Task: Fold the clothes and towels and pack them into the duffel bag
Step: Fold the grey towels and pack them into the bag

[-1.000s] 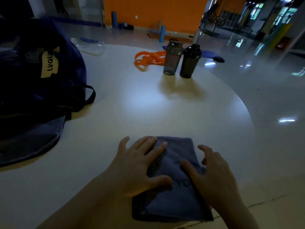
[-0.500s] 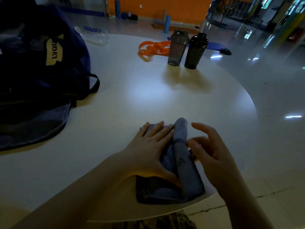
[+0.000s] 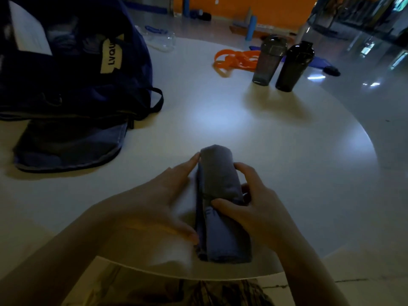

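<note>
a blue-grey towel, folded into a long narrow bundle, lies on the round white table close to its near edge, its length running away from the person. the left hand lies flat along the towel's left side, fingers straight and together, the fingertips reaching the far end of the bundle and the thumb touching it low down near the table edge. the right hand grips the towel from the right: its fingers curl over the top of the bundle and the thumb presses across the cloth just above some pale lettering, too dim to read. the dark blue duffel bag sits at the far left of the table, well apart from the towel, unzipped, with a pale tag reading "lvau" on its upper side and a flap spread on the table in front of it. across the table, two dark shaker bottles stand upright just beside each other, an orange band lies just to their left, and a clear plastic item rests near the far edge behind the bag. patterned fabric shows below the table edge.
</note>
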The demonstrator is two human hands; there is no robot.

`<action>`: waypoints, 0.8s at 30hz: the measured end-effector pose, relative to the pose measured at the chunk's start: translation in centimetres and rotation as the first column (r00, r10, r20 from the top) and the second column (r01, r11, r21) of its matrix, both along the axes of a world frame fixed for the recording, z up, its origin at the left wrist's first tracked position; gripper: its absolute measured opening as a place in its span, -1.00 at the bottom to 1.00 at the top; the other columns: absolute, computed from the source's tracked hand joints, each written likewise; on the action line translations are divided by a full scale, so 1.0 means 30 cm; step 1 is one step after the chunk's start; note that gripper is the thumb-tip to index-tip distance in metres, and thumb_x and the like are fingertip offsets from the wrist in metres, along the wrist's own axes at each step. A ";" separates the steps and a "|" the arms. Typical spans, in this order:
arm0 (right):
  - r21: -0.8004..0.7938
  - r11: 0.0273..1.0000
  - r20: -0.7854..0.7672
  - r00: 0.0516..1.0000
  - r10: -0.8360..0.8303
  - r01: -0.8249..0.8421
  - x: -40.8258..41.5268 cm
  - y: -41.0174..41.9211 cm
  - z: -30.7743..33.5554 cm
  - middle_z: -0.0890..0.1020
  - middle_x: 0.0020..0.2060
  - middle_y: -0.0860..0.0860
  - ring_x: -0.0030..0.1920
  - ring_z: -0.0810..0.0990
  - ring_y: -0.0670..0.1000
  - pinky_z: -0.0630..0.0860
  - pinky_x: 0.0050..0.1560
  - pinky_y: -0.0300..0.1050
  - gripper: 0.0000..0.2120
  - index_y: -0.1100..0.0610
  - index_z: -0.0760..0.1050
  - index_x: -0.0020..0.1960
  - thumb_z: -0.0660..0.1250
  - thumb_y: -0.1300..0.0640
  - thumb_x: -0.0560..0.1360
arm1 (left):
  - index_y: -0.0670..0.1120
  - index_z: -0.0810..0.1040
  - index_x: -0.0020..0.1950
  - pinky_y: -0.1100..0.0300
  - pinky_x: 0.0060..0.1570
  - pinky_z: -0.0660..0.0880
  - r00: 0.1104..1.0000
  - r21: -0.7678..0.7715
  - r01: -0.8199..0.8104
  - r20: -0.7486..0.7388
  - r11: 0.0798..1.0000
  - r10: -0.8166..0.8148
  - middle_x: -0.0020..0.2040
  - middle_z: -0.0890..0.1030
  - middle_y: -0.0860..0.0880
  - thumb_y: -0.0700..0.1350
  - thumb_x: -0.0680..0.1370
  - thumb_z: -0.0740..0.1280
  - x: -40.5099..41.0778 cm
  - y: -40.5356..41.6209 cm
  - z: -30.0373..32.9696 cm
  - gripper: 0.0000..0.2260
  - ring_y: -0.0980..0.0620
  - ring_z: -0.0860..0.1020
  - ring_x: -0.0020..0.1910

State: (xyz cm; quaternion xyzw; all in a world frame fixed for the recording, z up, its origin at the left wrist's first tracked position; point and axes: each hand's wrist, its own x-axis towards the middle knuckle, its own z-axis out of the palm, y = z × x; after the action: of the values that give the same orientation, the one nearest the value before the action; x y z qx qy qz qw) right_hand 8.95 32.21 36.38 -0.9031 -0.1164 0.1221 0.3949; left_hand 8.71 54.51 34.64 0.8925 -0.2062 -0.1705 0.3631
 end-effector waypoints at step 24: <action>0.380 0.906 0.137 0.980 0.145 -0.187 0.122 0.278 0.166 0.58 0.03 -0.18 0.02 0.63 -0.12 0.63 -0.06 -0.14 -0.26 -0.29 0.20 0.29 0.49 -0.05 0.23 | 0.43 0.37 0.24 0.38 -0.08 0.52 0.906 -0.693 -0.313 -0.013 0.650 0.423 0.21 0.41 0.20 0.27 0.40 0.36 -0.064 0.093 0.086 -0.58 0.22 0.51 0.19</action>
State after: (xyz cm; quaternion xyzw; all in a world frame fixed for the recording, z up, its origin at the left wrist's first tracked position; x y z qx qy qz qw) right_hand 12.61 40.54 41.36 -0.7981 -0.2357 0.0820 0.5485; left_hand 6.79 57.30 37.22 0.7298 -0.0947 0.0619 0.6743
